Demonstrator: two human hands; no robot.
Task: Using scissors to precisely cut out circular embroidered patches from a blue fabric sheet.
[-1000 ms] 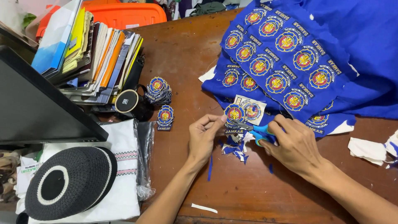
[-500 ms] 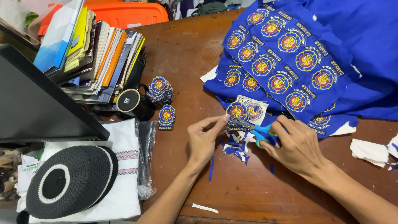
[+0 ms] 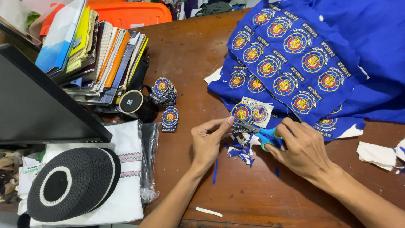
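Left hand [image 3: 207,141]: thumb and forefinger pinched on the edge of a round embroidered patch [image 3: 241,112], holding it taut above the wooden table [image 3: 253,198] so the blades can follow its outline. Right hand [image 3: 304,148]: fingers closed through the handles of blue-handled scissors [image 3: 265,136], blades at the patch, blue trimmings [image 3: 241,151] fallen directly beneath. Uncut blue patch sheet [image 3: 295,63] lies just beyond for supply; stacks of finished patches [image 3: 163,90] sit left, near the books [image 3: 97,55], clear of the cutting.
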